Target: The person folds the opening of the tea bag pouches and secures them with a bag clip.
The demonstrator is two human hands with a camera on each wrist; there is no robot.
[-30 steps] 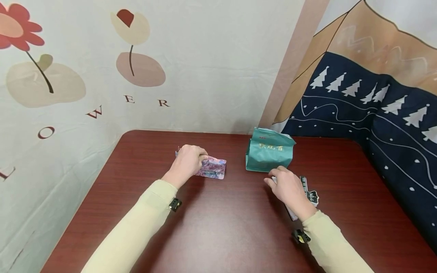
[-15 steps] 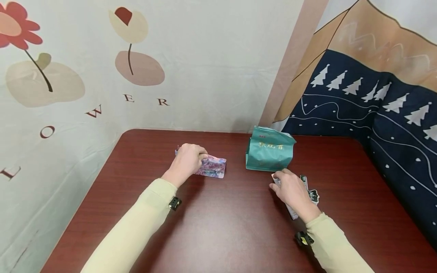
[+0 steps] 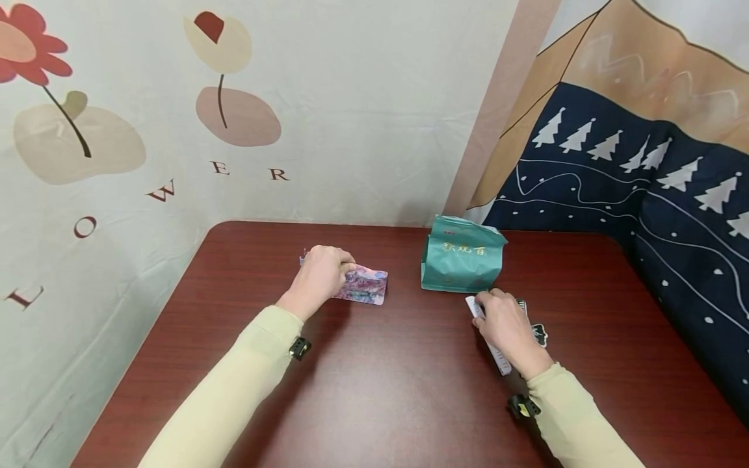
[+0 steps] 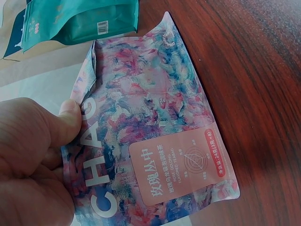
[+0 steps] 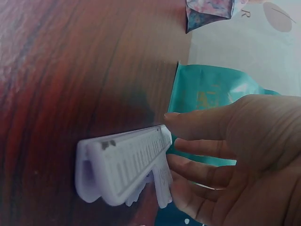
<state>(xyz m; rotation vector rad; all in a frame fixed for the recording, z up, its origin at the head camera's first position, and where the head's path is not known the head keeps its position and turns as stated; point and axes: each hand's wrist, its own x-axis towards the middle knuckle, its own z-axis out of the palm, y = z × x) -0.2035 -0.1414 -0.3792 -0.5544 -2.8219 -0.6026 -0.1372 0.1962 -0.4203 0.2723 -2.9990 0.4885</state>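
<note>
Hiding 1 end of 1 paint-swirled pouch [image 3: 365,286], the left hand [image 3: 317,276] pinches its edge, left of 1 boxy green bag [image 3: 462,263]. The right hand [image 3: 510,328], fingers loosely curved, partly covers at least 1 white plastic-looking clip [image 5: 127,165] on the wood-grain table [image 3: 374,390]; honestly can't tell if it's gripping.

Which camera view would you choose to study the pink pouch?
The left wrist view: the pouch looms large, its lettering and label plain. The head view shows it small, partly behind the left hand; the right wrist view, only a piece at the top.
</note>
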